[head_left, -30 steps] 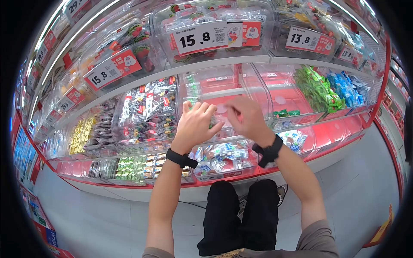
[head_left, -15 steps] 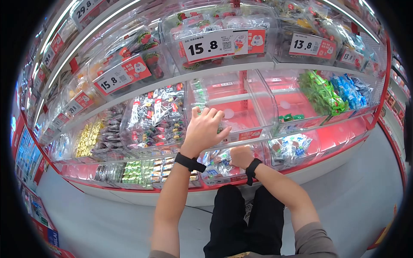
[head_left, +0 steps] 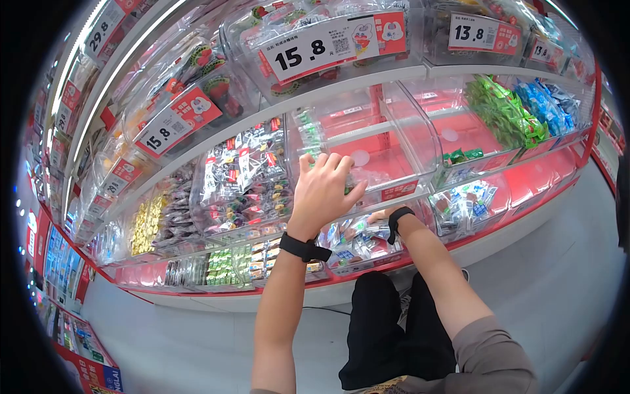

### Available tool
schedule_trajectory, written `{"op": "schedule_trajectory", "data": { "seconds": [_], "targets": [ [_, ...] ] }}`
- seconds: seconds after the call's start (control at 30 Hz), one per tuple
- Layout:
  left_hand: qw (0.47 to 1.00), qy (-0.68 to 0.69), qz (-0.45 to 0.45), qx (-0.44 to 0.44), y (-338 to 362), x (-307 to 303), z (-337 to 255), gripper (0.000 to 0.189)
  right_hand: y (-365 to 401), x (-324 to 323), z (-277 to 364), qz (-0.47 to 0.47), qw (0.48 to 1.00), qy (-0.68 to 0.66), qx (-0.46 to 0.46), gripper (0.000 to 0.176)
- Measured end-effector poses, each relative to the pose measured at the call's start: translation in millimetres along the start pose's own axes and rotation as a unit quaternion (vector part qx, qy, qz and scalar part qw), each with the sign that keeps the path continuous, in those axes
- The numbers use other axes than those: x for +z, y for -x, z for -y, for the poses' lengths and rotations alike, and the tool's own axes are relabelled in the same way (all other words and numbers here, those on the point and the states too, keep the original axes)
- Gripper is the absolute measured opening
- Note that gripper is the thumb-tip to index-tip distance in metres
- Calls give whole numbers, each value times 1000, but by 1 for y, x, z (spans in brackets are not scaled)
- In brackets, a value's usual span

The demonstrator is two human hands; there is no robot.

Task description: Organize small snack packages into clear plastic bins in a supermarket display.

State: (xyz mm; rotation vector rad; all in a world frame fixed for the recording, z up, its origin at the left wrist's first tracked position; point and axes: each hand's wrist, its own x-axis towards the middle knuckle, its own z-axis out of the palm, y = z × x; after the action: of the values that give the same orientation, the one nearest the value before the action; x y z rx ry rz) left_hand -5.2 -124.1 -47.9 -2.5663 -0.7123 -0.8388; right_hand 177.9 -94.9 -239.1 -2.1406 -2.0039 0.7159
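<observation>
My left hand (head_left: 326,190) rests at the front edge of a clear plastic bin (head_left: 407,141) on the middle shelf, its fingers bent over the rim and the thumb apart. Below and to the right, my right hand (head_left: 379,215) reaches into a lower bin of small wrapped packets (head_left: 357,240). Its fingertips are mostly hidden by the shelf edge and the packets, so what they touch cannot be made out. Both wrists wear black bands.
Green packets (head_left: 502,111) and blue packets (head_left: 548,105) fill bins at the right. Gold-wrapped sweets (head_left: 146,223) lie at the left. A large price label (head_left: 328,49) hangs on the upper shelf. The shelf unit's lower red edge runs above my knees.
The view has tilted and shifted, so the shelves appear slanted. My right hand has gone deeper into the lower bin and its fingers have extended leftward. My left hand stays at the bin's edge.
</observation>
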Motion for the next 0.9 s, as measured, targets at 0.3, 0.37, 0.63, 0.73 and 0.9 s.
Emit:
{"op": "schedule_trajectory", "data": {
  "seconds": [0.3, 0.37, 0.63, 0.73, 0.9],
  "targets": [
    [1000, -1, 2, 3, 0, 1, 2, 37, 2, 0, -3, -18, 999, 27, -13, 39],
    [1000, -1, 0, 2, 0, 3, 2, 36, 2, -1, -4, -25, 999, 37, -20, 37],
    [1000, -8, -5, 4, 1, 2, 2, 34, 8, -5, -8, -69, 991, 100, -60, 29],
    [1000, -9, -10, 4, 2, 3, 2, 33, 12, -1, -9, -109, 977, 151, -102, 27],
    [1000, -12, -10, 0, 2, 5, 2, 32, 28, 11, -13, -254, 919, 215, -212, 13]
  ]
}}
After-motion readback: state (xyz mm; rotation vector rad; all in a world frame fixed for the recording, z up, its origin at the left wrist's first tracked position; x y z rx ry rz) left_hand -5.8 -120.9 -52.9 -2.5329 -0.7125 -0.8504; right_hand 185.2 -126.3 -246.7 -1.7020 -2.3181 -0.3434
